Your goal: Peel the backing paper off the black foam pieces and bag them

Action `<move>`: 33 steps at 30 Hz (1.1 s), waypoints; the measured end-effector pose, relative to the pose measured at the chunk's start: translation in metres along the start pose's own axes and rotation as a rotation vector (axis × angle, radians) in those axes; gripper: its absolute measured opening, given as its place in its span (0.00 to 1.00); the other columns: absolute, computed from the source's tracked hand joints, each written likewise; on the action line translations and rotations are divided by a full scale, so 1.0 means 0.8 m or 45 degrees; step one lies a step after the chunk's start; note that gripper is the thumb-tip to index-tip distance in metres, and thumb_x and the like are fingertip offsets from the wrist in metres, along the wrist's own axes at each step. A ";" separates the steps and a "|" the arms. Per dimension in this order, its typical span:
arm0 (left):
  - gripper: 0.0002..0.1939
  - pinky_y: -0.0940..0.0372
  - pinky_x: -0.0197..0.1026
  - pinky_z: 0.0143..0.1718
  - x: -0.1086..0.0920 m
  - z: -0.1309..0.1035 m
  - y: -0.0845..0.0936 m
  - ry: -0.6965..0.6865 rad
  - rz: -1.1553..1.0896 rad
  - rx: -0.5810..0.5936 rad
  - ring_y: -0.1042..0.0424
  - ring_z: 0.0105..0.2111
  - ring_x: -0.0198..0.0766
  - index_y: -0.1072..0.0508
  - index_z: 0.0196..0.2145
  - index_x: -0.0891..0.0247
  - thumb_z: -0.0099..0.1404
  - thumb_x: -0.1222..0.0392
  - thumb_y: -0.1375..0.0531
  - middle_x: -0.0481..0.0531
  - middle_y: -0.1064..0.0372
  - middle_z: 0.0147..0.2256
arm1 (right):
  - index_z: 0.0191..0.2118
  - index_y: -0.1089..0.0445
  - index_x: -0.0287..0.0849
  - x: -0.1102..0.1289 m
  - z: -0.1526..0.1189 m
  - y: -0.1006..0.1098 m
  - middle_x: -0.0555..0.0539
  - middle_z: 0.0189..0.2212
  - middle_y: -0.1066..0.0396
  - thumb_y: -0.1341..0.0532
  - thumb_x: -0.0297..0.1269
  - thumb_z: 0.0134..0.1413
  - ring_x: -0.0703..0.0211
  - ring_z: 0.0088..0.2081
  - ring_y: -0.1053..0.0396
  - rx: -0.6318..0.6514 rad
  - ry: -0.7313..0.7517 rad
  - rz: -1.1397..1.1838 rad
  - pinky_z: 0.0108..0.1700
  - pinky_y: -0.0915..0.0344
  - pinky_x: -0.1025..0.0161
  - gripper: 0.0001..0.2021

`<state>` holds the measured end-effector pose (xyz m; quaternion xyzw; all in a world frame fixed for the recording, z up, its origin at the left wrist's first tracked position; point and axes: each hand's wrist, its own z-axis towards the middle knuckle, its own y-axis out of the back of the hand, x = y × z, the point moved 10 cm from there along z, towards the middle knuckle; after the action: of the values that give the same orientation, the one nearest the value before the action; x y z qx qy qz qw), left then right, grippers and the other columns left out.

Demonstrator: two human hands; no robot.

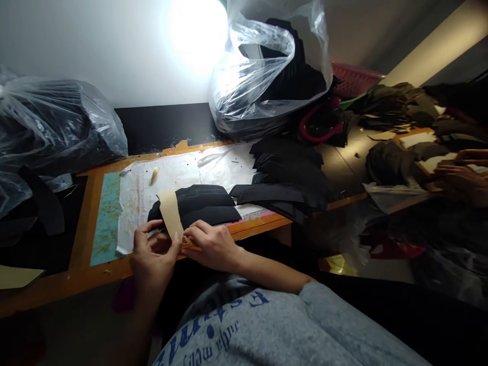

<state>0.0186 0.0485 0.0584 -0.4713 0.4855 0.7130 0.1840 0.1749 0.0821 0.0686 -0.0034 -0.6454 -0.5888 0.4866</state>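
Observation:
A cream-coloured curved strip (170,211) stands slanted at the table's front edge, its upper end over a fanned stack of black curved pieces (206,200). My left hand (154,251) grips the strip near its lower end, the thumb on its near face and the fingers behind. Beside that end my right hand (213,244) is closed in a pinch, fingertips close to the strip. Something small and tan shows at those fingertips, too small to make out. More black curved pieces (290,173) lie overlapped to the right of the stack.
White paper (139,198) covers part of the wood-edged table, with a small beige lump (154,176) on it. Clear plastic bags (244,96) of dark pieces stand behind and at left. A pink basket (354,79) is at the back right. Another person's hands (463,175) work at far right.

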 end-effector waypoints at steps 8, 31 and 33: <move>0.20 0.23 0.40 0.44 -0.078 -0.036 -0.010 -0.735 0.111 0.064 0.21 0.46 0.41 0.24 0.57 0.55 0.69 0.66 0.37 0.58 0.24 0.51 | 0.39 0.22 0.42 -0.035 -0.016 0.021 0.45 0.38 0.19 0.37 0.35 0.67 0.58 0.39 0.22 0.011 -0.109 0.671 0.43 0.31 0.64 0.06; 0.15 0.30 0.37 0.32 0.030 0.021 0.072 -0.010 -0.951 -0.291 0.35 0.30 0.32 0.24 0.54 0.49 0.70 0.56 0.37 0.46 0.34 0.34 | 0.34 0.42 0.49 -0.180 -0.083 0.105 0.59 0.21 0.49 0.39 0.58 0.63 0.66 0.20 0.54 -0.433 -0.680 1.110 0.22 0.49 0.68 0.19; 0.25 0.34 0.34 0.27 0.012 0.025 0.060 -0.064 -0.762 -0.147 0.35 0.28 0.31 0.31 0.64 0.49 0.70 0.55 0.37 0.47 0.32 0.36 | 0.41 0.33 0.46 -0.162 -0.075 0.111 0.56 0.24 0.39 0.36 0.54 0.62 0.66 0.23 0.45 -0.273 -0.579 0.844 0.26 0.45 0.67 0.16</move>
<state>-0.0306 0.0419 0.0769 -0.5854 0.2791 0.6648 0.3708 0.3318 0.1371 0.0436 -0.3918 -0.6352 -0.4484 0.4918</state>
